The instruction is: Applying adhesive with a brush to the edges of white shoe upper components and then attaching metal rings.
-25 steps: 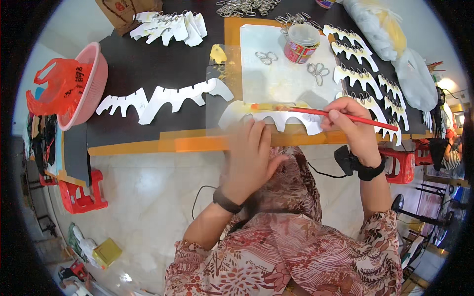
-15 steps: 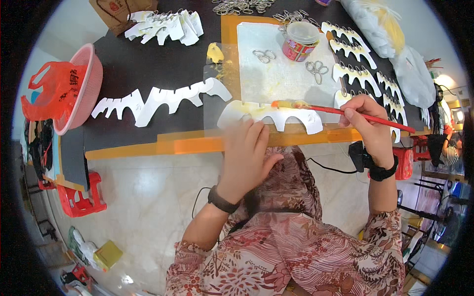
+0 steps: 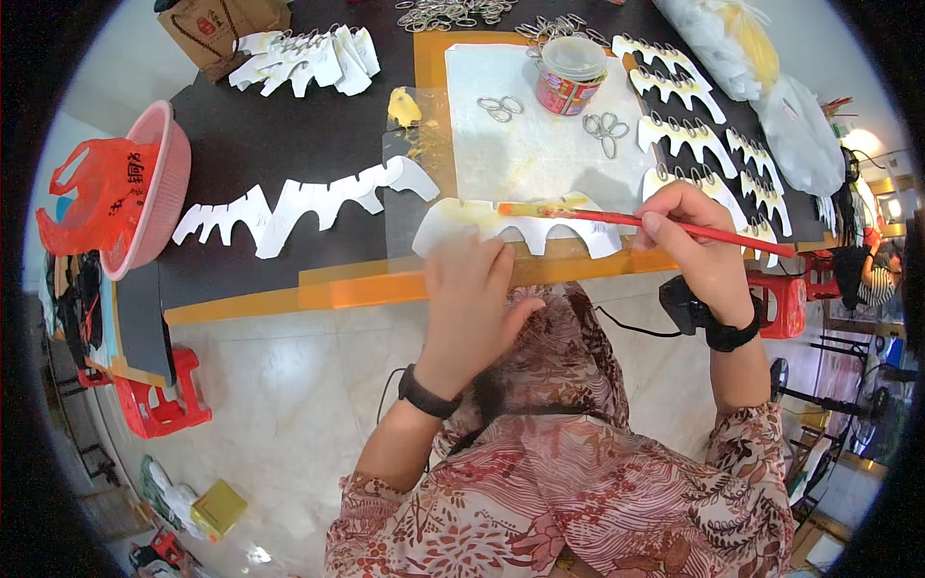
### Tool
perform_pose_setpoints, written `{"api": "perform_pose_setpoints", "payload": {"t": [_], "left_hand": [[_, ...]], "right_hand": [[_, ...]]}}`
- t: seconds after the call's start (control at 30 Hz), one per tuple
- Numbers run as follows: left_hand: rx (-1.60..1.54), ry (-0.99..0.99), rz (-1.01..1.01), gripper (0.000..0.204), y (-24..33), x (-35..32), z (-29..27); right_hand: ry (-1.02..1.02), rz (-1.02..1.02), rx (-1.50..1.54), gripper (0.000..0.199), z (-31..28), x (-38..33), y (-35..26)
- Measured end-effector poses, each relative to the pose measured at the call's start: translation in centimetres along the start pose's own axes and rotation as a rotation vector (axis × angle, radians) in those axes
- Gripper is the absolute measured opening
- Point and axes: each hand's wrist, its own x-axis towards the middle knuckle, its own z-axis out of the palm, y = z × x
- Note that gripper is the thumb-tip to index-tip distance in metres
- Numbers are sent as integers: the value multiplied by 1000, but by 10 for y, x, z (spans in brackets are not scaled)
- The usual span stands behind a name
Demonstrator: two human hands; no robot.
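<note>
My right hand (image 3: 696, 246) is closed around the red handle of a paintbrush (image 3: 665, 226). The yellow-smeared bristles rest on the upper edge of a white scalloped piece (image 3: 564, 236), which has yellowish smears along that edge. Flat over the left part of this piece lies my left hand (image 3: 472, 294), fingers stretched out and thumb apart, slightly blurred. Farther left are more white scalloped pieces (image 3: 332, 204). Beyond the brush, a small tub (image 3: 570, 82) stands on a pale sheet (image 3: 482, 144), with loose metal rings (image 3: 605, 130) beside it.
White pieces with rings (image 3: 684, 144) lie in rows at the right, and a stack of them (image 3: 308, 60) lies far left. A pink basket (image 3: 173, 183) with a red bag stands at the left. Plastic bags (image 3: 795, 135) line the right side. Orange tape (image 3: 366, 287) edges the table.
The brush tip has slid a little to the left along the piece's upper edge. My left hand still lies on the piece. The whole view has shifted slightly.
</note>
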Motion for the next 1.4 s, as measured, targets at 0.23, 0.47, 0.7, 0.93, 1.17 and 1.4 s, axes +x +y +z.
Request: {"api": "perform_pose_setpoints", "payload": {"t": [0.23, 0.47, 0.7, 0.93, 1.17, 1.4], "left_hand": [[-27, 0, -21, 53, 3, 1, -3], [-15, -4, -25, 56, 1, 0, -5], [-11, -18, -29, 57, 2, 0, -3], [-9, -11, -17, 57, 1, -1, -3], [-14, -7, -27, 57, 1, -2, -2], [-12, -14, -24, 57, 1, -2, -3]], "right_hand": [[23, 26, -3, 8, -9, -2, -3], [5, 68, -48, 7, -19, -6, -3], [25, 6, -105, 6, -13, -10, -4], [194, -21, -127, 6, -30, -18, -12], [254, -56, 50, 8, -23, -19, -6], [44, 44, 15, 8, -5, -10, -2]]}}
